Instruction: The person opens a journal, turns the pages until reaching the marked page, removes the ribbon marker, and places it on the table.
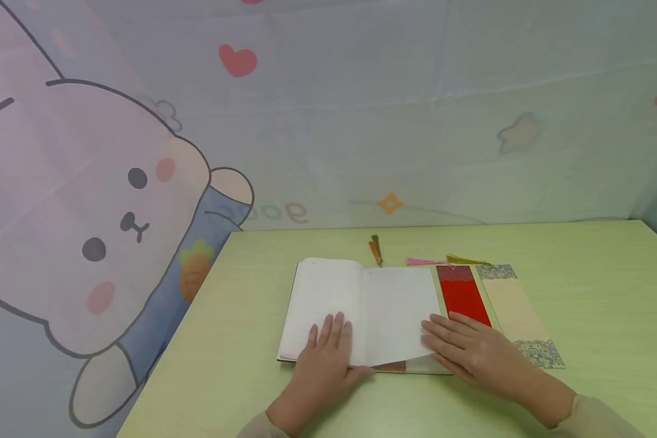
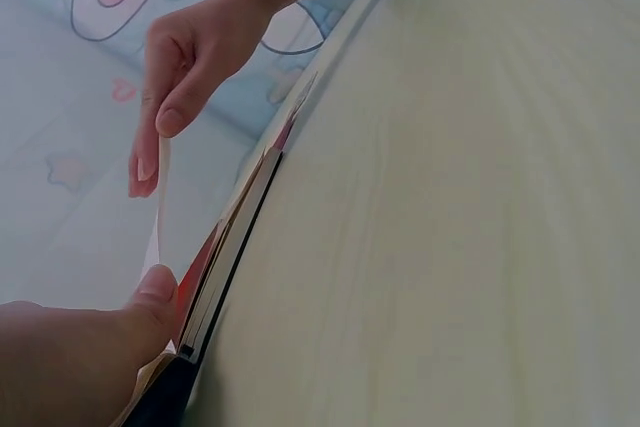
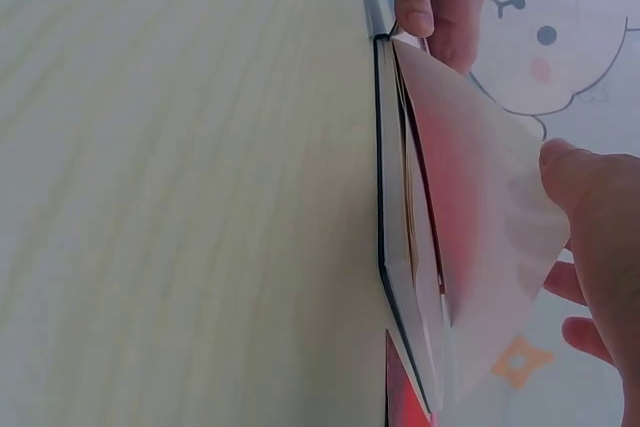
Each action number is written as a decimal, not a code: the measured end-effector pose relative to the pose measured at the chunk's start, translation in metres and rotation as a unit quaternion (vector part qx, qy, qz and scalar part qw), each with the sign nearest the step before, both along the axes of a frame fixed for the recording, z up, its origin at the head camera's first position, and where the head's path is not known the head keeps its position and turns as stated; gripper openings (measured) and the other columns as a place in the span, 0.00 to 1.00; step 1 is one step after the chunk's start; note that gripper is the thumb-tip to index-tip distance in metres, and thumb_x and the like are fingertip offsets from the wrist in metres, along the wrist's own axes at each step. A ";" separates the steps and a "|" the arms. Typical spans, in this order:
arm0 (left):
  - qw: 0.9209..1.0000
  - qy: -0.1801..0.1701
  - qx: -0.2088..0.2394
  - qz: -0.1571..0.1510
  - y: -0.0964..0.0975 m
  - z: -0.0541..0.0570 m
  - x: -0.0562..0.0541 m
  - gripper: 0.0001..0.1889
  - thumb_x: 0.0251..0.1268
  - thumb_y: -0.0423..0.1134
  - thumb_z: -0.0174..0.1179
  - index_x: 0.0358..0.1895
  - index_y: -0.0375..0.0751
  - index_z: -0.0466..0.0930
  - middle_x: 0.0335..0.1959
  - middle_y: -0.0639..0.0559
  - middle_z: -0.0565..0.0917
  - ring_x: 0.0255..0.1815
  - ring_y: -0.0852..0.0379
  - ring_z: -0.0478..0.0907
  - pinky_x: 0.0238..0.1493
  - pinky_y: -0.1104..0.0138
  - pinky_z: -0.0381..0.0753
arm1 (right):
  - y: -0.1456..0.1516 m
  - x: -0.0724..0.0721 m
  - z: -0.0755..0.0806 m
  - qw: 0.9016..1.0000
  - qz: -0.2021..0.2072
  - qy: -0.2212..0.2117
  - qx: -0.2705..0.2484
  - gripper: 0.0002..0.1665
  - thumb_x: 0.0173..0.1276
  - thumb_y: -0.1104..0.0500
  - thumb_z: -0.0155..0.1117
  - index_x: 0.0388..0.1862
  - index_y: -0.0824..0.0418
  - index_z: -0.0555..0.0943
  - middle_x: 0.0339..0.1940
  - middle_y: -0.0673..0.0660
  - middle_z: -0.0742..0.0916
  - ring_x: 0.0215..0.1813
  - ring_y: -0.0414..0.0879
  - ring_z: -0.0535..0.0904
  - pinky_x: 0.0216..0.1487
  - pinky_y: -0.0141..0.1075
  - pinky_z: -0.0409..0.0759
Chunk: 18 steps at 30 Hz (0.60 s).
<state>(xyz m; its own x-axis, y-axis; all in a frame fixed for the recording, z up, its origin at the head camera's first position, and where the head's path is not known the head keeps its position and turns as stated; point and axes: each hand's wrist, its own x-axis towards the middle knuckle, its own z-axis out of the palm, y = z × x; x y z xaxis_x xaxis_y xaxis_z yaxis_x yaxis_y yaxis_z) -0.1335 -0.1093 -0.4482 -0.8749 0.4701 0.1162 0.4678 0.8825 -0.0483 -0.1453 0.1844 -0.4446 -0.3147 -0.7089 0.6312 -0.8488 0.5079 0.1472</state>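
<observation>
An open notebook [image 1: 328, 280] with white pages lies on the table. My left hand [image 1: 325, 359] rests on its left page, fingers straight, thumb reaching towards the gutter. At the right edge of a page [image 1: 399, 310], my right hand [image 1: 471, 350] pinches the paper between thumb and fingers. That page is raised in a curve, as the right wrist view shows its thumb [image 3: 565, 172] on the near face. Under the lifted page, a reddish patterned strip [image 1: 391, 367] peeks out. Orange and green tassels [image 1: 375, 249] stick out past the notebook's top edge.
Right of the notebook lie a red bookmark [image 1: 462, 292] with a pink tassel [image 1: 424, 261] and a cream bookmark [image 1: 511, 304] with lace-patterned ends and an olive-yellow tassel [image 1: 465, 260]. Behind the light green table [image 1: 597, 280] hangs a cartoon-printed cloth [image 1: 361, 121].
</observation>
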 end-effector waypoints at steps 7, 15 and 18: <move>0.999 0.034 -0.009 -0.019 0.010 -0.002 -0.002 0.47 0.60 0.72 0.39 0.68 0.33 0.59 0.70 0.37 0.56 0.71 0.42 0.50 0.68 0.50 0.49 | -0.003 -0.001 0.002 1.000 -0.005 0.027 -0.014 0.27 0.76 0.47 0.39 0.52 0.62 0.81 0.53 0.58 0.82 0.54 0.53 0.79 0.61 0.44 0.67; 0.996 0.082 -0.011 -0.041 0.014 -0.001 -0.002 0.44 0.61 0.69 0.42 0.65 0.32 0.63 0.69 0.36 0.60 0.70 0.42 0.53 0.67 0.51 0.52 | -0.007 -0.004 0.002 0.997 0.011 0.057 -0.056 0.26 0.75 0.47 0.43 0.52 0.62 0.82 0.53 0.59 0.82 0.52 0.54 0.80 0.62 0.43 0.65; 0.994 0.096 -0.015 -0.049 0.013 0.001 -0.002 0.42 0.62 0.68 0.43 0.65 0.33 0.64 0.68 0.36 0.61 0.70 0.42 0.54 0.67 0.52 0.53 | -0.005 -0.002 0.003 0.999 -0.002 0.032 -0.043 0.27 0.75 0.46 0.43 0.53 0.62 0.81 0.53 0.59 0.82 0.53 0.54 0.79 0.64 0.42 0.63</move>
